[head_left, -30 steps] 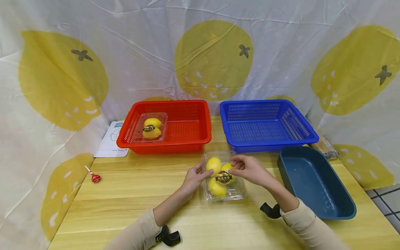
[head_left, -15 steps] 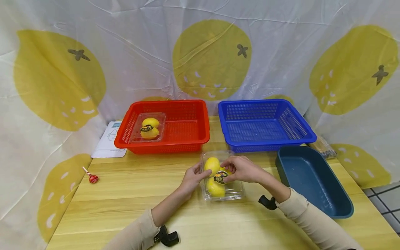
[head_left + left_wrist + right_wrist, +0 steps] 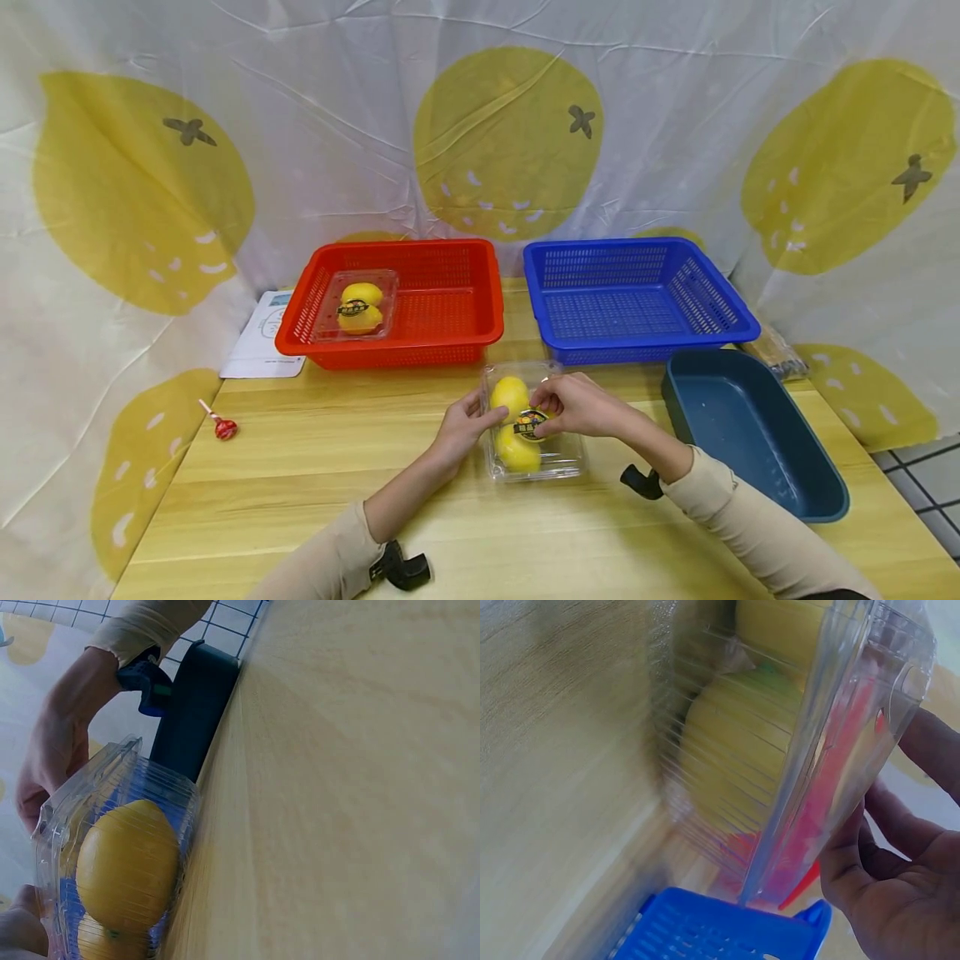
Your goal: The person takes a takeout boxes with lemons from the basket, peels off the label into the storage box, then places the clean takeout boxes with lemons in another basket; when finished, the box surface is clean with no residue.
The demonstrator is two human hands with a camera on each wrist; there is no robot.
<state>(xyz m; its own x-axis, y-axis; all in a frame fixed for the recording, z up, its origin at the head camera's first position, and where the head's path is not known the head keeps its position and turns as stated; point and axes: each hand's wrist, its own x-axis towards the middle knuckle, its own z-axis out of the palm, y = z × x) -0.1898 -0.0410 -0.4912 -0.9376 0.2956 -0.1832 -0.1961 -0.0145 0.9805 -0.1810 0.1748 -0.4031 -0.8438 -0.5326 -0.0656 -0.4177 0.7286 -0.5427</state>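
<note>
Tabletop (image 3: 322,475), label (image 3: 527,425) partly behind right hand (image 3: 583,407).

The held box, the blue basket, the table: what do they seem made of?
Held box: glossy clear plastic, see-through with highlights. Blue basket: likely moulded plastic, faintly shiny, with even colour and slotted walls. Table: wood or wood-look laminate, satin; grain shows, core unseen.
</note>
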